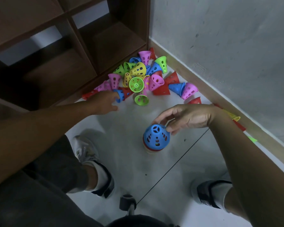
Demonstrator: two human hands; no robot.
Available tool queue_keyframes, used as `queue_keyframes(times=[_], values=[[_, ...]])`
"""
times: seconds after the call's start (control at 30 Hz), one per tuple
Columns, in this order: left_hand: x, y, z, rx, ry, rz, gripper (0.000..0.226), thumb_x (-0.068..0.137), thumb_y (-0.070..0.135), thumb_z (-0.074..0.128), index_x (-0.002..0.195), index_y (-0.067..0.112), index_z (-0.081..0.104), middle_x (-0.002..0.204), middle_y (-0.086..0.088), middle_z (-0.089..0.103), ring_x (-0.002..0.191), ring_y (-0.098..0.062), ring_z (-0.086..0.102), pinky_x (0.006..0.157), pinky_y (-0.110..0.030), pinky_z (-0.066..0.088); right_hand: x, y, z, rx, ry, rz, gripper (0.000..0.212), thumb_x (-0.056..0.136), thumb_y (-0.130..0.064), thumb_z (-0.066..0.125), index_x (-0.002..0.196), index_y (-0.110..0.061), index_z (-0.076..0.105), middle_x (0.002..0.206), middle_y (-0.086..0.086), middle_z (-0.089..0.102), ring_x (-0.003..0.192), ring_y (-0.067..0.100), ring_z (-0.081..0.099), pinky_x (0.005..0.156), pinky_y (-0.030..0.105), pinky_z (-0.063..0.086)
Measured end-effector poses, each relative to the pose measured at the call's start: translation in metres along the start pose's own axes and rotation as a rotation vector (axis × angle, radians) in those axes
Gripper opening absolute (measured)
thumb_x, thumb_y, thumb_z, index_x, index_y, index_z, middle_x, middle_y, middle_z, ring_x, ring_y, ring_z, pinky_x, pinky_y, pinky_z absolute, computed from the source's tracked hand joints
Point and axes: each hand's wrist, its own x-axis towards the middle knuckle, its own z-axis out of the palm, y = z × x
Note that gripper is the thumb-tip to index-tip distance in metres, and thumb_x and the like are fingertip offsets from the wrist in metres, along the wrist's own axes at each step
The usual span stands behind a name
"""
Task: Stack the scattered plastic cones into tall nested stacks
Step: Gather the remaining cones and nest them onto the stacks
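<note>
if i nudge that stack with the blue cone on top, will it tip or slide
Probably slide before tipping: the stack looks short, with wide rims sitting flat on the smooth tiled floor. It likely weighs little, since the blue cone is thin plastic full of holes. The right hand at its top may also steady it.

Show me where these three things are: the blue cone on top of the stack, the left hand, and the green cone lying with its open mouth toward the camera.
blue cone [156, 136]: head view, perforated side wall.
left hand [103, 101]: head view, back of hand.
green cone [136, 84]: head view, inside bottom.
</note>
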Motion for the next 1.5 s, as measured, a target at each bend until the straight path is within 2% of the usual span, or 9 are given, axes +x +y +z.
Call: queue_keyframes(times=[0.27, 0.57, 0.7, 0.87, 1.07, 1.2, 1.3, 1.4, 1.5], values=[[0.018, -0.008, 0.018, -0.211, 0.022, -0.107, 0.06, 0.088, 0.024, 0.073, 0.14, 0.008, 0.047, 0.135, -0.015, 0.058, 0.118, -0.028, 0.059, 0.095, -0.038, 0.051, 0.021, 0.002, -0.018, -0.057, 0.198, 0.046, 0.036, 0.093, -0.01, 0.064, 0.127, -0.023, 0.066, 0.115, 0.005, 0.064, 0.093, 0.017, 0.065, 0.084, 0.026, 0.053], [0.05, -0.008, 0.043, -0.305, -0.018, -0.16, 0.091, 0.087, 0.028, 0.074, 0.157, 0.026, 0.015, 0.155, -0.016, 0.035, 0.132, -0.032, 0.048, 0.102, -0.043, 0.049, 0.09, 0.011, -0.03, 0.133, 0.463, 0.054, 0.073, 0.096, -0.021, 0.063, 0.154, -0.039, 0.023, 0.13, 0.004, 0.062, 0.107, 0.023, 0.069, 0.093, 0.036, 0.055], [0.064, -0.009, 0.054, -0.343, -0.005, -0.181, 0.091, 0.088, 0.032, 0.073, 0.158, 0.027, 0.016, 0.16, -0.016, 0.022, 0.142, -0.033, 0.034, 0.112, -0.043, 0.039, 0.111, 0.017, -0.038, 0.159, 0.536, 0.065, 0.082, 0.096, -0.026, 0.063, 0.156, -0.041, 0.009, 0.138, 0.003, 0.054, 0.109, 0.024, 0.067, 0.096, 0.04, 0.054], [0.076, -0.005, 0.06, -0.417, 0.05, -0.236, 0.084, 0.088, 0.027, 0.073, 0.156, 0.018, 0.024, 0.154, -0.016, 0.023, 0.139, -0.031, 0.036, 0.114, -0.035, 0.034, 0.131, 0.022, -0.047, 0.292, 0.532, 0.033, 0.086, 0.097, -0.023, 0.061, 0.157, -0.039, 0.001, 0.14, 0.002, 0.05, 0.11, 0.027, 0.066, 0.095, 0.041, 0.053], [0.082, -0.005, 0.058, -0.58, 0.158, -0.272, 0.061, 0.085, 0.025, 0.074, 0.139, 0.013, 0.051, 0.131, -0.011, 0.055, 0.115, -0.025, 0.059, 0.098, -0.047, 0.052, 0.151, 0.029, -0.056, 0.419, 0.542, 0.016, 0.077, 0.097, -0.018, 0.062, 0.157, -0.033, 0.017, 0.137, 0.002, 0.054, 0.116, 0.032, 0.063, 0.102, 0.047, 0.049], [0.077, 0.007, 0.051, -0.621, 0.278, -0.295, 0.04, 0.09, 0.015, 0.069, 0.128, 0.007, 0.061, 0.11, -0.002, 0.061, 0.1, -0.019, 0.06, 0.088, -0.035, 0.053, 0.163, 0.026, -0.058, 0.462, 0.604, 0.035, 0.069, 0.095, -0.017, 0.064, 0.153, -0.025, 0.029, 0.139, 0.003, 0.056, 0.116, 0.031, 0.062, 0.095, 0.043, 0.053], [0.072, 0.008, 0.048, -0.598, 0.316, -0.298, 0.032, 0.091, 0.015, 0.069, 0.122, 0.007, 0.066, 0.108, -0.009, 0.067, 0.096, -0.02, 0.062, 0.088, -0.036, 0.054, 0.17, 0.02, -0.057, 0.459, 0.752, 0.043, 0.051, 0.096, -0.016, 0.062, 0.144, -0.017, 0.045, 0.125, 0.006, 0.064, 0.106, 0.027, 0.066, 0.084, 0.037, 0.055], [0.066, 0.004, 0.043, -0.679, 0.322, -0.316, 0.025, 0.089, 0.02, 0.072, 0.112, 0.009, 0.07, 0.101, -0.011, 0.07, 0.094, -0.024, 0.066, 0.086, -0.041, 0.057, 0.17, 0.018, -0.057, 0.531, 0.925, 0.028, 0.027, 0.096, -0.009, 0.06, 0.123, -0.01, 0.06, 0.104, 0.009, 0.066, 0.078, 0.02, 0.065, 0.063, 0.026, 0.055], [0.058, 0.008, 0.035, -0.7, 0.326, -0.302, 0.022, 0.088, 0.018, 0.074, 0.107, 0.009, 0.07, 0.097, -0.007, 0.067, 0.094, -0.021, 0.066, 0.08, -0.036, 0.059, 0.164, 0.025, -0.059, 0.565, 1.072, -0.002, 0.017, 0.09, -0.004, 0.066, 0.106, -0.006, 0.068, 0.103, 0.017, 0.069, 0.075, 0.023, 0.065, 0.055, 0.024, 0.055]])
